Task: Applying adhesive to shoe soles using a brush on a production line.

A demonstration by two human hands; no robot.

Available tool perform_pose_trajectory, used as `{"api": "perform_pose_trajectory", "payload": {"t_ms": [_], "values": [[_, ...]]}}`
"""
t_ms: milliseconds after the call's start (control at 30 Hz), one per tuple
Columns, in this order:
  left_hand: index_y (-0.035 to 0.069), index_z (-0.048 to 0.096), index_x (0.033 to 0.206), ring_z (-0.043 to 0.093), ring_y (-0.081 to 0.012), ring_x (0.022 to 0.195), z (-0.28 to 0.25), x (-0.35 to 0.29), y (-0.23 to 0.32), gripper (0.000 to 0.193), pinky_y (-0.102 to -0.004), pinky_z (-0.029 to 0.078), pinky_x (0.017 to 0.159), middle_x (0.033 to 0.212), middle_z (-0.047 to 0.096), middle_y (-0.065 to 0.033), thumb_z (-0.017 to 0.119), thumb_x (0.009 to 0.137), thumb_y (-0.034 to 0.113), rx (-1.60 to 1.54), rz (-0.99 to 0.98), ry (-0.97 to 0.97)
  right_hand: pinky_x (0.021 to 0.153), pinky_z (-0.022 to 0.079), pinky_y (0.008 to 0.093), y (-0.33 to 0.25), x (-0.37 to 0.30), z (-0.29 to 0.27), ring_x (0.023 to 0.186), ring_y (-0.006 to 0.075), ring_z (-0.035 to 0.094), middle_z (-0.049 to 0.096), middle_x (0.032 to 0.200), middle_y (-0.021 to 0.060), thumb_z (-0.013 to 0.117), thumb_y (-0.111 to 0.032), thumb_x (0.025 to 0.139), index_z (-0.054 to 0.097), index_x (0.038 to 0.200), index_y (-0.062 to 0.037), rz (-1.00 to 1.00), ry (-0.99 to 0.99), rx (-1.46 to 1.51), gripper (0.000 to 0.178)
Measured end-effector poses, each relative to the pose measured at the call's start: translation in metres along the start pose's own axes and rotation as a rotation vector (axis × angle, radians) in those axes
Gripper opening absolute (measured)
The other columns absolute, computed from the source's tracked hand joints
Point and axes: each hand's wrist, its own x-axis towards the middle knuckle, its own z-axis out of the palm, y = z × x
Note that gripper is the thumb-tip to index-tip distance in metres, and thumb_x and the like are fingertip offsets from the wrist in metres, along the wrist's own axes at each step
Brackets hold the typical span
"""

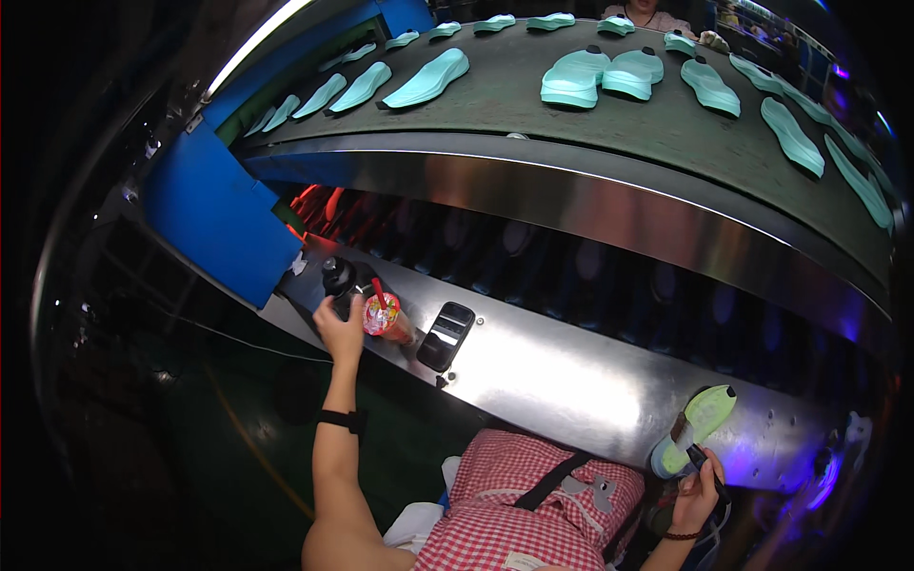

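My left hand [341, 325] is closed around a black bottle [338, 276] at the left end of the metal ledge. Right beside its thumb stands a sealed drink cup [383, 314] with a red straw. At the right, my right hand [700, 497] grips a slim black-handled tool [698, 459], whose tip meets a yellow-green shoe sole [711, 411]. The sole lies near the ledge's front edge, over something pale and rounded; what that is I cannot make out.
A black phone-like object [446, 336] lies on the metal ledge [552, 381]. Beyond it, a dark green conveyor belt [505, 114] carries many mint-green soles [428, 78]. A blue machine housing [214, 214] stands left. Another person's hand [714, 41] shows at the far side.
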Motion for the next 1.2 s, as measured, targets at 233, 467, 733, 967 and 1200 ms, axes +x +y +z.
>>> {"api": "perform_pose_trajectory", "payload": {"t_ms": [233,467,733,967,1200], "values": [[-0.001,0.049,0.065,0.040,-0.0144,0.053,-0.051,0.018,0.126,0.029,-0.0270,0.034,0.051,0.061,0.043,-0.0052,0.050,0.087,0.018,-0.422,0.366,0.082,0.043,0.039,0.0180,0.006,0.009,-0.001,0.048,0.0085,0.047,0.060,0.095,0.0158,0.050,-0.009,0.084,0.052,0.103,0.0044,-0.006,-0.057,0.026,0.024],[0.001,0.054,0.079,0.055,-0.0272,0.065,-0.014,0.018,0.308,0.014,-0.0333,0.043,0.058,0.073,0.055,-0.0116,0.050,0.084,0.013,-0.617,0.908,-0.163,0.042,0.038,0.0210,0.003,0.005,0.002,0.045,0.0118,0.047,0.060,0.093,0.0169,0.051,-0.007,0.081,0.052,0.098,0.0064,0.004,0.006,0.096,0.022],[0.001,0.052,0.104,0.054,-0.0333,0.096,0.038,0.061,0.413,0.035,-0.0394,0.044,0.080,0.103,0.056,-0.0202,0.053,0.082,0.028,0.143,0.865,-0.562,0.043,0.043,0.0230,0.019,0.021,-0.024,0.046,0.0142,0.050,0.060,0.092,0.0189,0.050,-0.006,0.082,0.053,0.099,0.0053,0.020,0.013,0.205,0.021],[0.003,0.054,0.097,0.055,-0.0332,0.095,0.065,0.088,0.430,0.030,-0.0401,0.044,0.080,0.097,0.059,-0.0176,0.056,0.080,0.028,0.256,0.735,-0.704,0.071,0.045,0.0317,0.042,0.043,-0.045,0.085,0.0204,0.053,0.056,0.097,0.0130,0.039,-0.014,0.089,0.049,0.108,0.0053,0.279,-0.165,0.211,0.029],[0.006,0.054,0.090,0.056,-0.0325,0.092,0.089,0.076,0.462,0.025,-0.0394,0.043,0.078,0.094,0.060,-0.0158,0.060,0.076,0.025,0.185,0.763,-0.792,0.040,0.039,0.0261,0.033,0.044,-0.044,0.047,0.0123,0.044,0.048,0.060,-0.0005,0.045,-0.023,0.088,0.051,0.105,-0.0004,0.437,-0.166,0.138,0.029]]}}
